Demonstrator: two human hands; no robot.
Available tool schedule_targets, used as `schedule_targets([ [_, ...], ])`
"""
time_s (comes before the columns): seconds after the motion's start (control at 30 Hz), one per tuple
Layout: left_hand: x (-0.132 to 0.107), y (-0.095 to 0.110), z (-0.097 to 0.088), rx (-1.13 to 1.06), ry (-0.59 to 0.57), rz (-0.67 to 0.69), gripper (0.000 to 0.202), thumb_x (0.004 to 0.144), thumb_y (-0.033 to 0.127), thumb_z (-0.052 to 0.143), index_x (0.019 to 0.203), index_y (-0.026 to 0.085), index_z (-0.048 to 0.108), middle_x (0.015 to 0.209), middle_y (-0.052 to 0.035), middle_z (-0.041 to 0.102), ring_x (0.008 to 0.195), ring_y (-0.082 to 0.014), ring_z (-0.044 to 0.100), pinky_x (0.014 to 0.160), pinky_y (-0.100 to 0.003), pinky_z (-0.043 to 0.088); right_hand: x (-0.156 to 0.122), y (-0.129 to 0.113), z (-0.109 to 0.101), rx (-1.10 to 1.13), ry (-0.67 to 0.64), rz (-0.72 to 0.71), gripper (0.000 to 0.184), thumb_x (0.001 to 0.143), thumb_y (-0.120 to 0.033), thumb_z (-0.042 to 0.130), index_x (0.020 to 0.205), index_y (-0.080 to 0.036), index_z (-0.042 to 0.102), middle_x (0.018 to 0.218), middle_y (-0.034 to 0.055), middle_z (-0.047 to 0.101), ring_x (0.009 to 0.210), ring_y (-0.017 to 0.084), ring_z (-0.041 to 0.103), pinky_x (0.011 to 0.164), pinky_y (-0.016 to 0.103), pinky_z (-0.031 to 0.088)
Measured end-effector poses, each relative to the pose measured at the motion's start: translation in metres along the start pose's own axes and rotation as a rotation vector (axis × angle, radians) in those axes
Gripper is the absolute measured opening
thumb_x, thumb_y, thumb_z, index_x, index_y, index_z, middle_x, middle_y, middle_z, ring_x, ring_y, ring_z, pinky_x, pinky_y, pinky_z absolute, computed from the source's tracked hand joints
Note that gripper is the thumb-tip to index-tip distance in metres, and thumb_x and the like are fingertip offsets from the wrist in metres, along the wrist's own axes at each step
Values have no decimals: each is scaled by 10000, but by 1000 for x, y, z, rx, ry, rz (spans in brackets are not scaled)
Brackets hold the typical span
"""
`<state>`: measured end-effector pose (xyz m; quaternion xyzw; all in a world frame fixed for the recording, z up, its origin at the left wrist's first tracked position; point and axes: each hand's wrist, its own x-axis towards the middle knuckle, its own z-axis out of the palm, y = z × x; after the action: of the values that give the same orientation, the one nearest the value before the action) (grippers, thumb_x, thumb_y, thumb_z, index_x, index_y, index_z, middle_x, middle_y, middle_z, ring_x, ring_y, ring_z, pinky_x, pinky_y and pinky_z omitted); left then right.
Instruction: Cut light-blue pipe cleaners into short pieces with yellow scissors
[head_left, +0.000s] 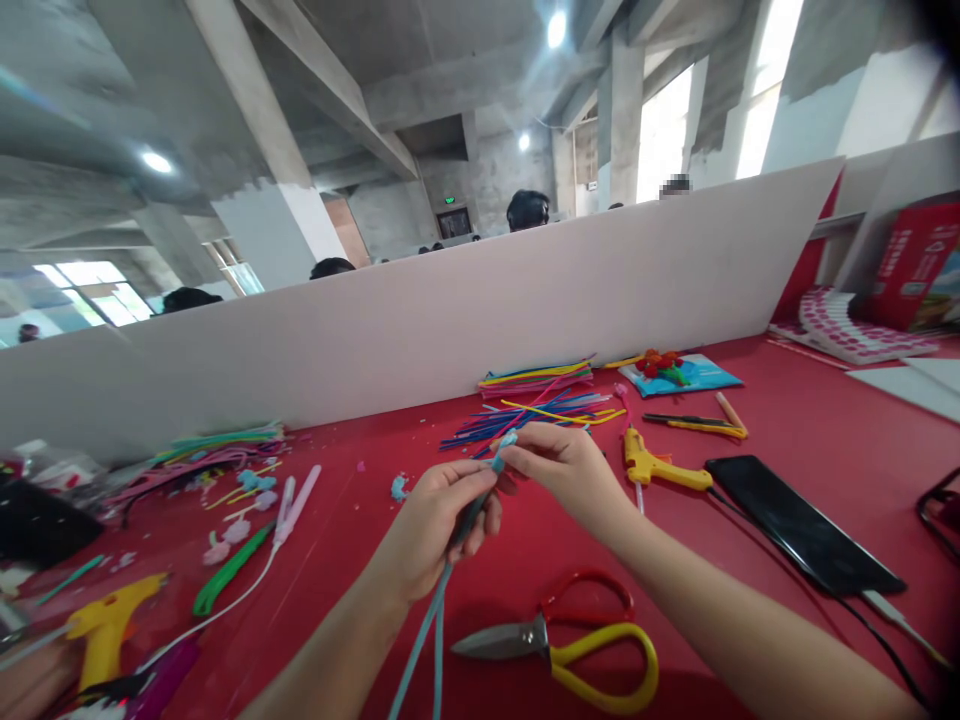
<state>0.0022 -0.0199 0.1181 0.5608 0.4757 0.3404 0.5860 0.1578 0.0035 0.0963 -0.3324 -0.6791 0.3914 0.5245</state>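
My left hand (pixel 442 510) is closed around a dark, slim rod (pixel 470 515), whose kind I cannot make out. Light blue pipe cleaner (pixel 430 640) strands hang below this hand, and some light blue fuzz shows at the rod's upper end. There, the thumb and fingers of my right hand (pixel 562 462) pinch the pipe cleaner. Scissors (pixel 541 636) with one red and one yellow handle lie on the red table (pixel 330 570) just below my hands. A small light blue tuft (pixel 399 487) sits left of them.
Pipe cleaners (pixel 536 415) lie in bundles against the white partition (pixel 420 330). On the right are a yellow glue gun (pixel 660 465), tweezers (pixel 697 424) and a phone (pixel 802 520). At left lie a pink corded tool (pixel 296 505) and another yellow glue gun (pixel 112 620) beside someone's hand.
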Motion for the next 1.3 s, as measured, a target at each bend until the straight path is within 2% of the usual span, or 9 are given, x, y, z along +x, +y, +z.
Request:
schedule_targets([
  [0.13,1,4,7,78,53,101,293,790,362,435,840,118,590,535,2,524,363,-44,356,325,-160,207,1,-1,-1,51,4,-8,209,747,-293,525,579,-173,549,594,-18,508,598,101,470,584,235,364],
  [0.27,4,9,11,179,93,174,288,792,354,430,731,125,594,448,38,414,381,-53,274,363,-177,183,3,-1,-7,204,-26,55,149,736,-298,537,666,-174,579,606,-17,545,599,102,485,600,242,378],
  [0.5,7,12,7,372,128,226,277,783,327,444,648,157,615,427,43,387,411,-75,328,420,-199,243,5,-6,-22,175,-32,160,140,675,-306,607,646,-172,578,593,-29,526,579,95,464,577,236,356],
  [0.67,10,8,3,393,74,238,284,781,318,446,616,163,618,404,46,367,398,-74,307,423,-207,238,5,-2,-24,294,-95,150,144,697,-288,605,622,-169,575,569,-42,500,559,75,438,585,227,337],
  [0.77,13,3,-1,334,26,226,281,776,313,452,607,165,621,398,46,370,391,-69,299,419,-206,229,6,4,-24,443,-150,221,133,685,-277,621,620,-168,581,578,-38,514,550,71,448,581,223,350],
  [0.83,15,-1,-5,297,21,216,274,773,309,456,612,166,625,398,45,377,389,-68,301,417,-206,226,9,8,-26,504,-129,262,145,696,-300,608,637,-169,594,622,-20,554,557,78,480,588,235,375],
  [0.97,20,-6,-14,262,33,199,281,781,305,447,616,162,624,400,40,380,389,-68,299,419,-208,229,13,9,-33,380,-24,259,162,722,-328,580,685,-174,612,670,-1,575,604,99,515,625,257,400],
  [1.13,24,-7,-17,316,0,178,292,797,312,427,646,160,625,414,42,380,401,-71,314,421,-202,248,12,7,-26,89,-95,232,150,715,-320,590,694,-172,608,656,-7,540,637,104,478,626,247,371],
  [1.3,23,-6,-13,362,9,182,292,815,330,409,695,167,619,438,48,392,432,-68,331,436,-190,262,12,13,-18,110,-67,187,206,766,-324,527,643,-164,570,638,-13,525,631,96,476,636,245,367],
])
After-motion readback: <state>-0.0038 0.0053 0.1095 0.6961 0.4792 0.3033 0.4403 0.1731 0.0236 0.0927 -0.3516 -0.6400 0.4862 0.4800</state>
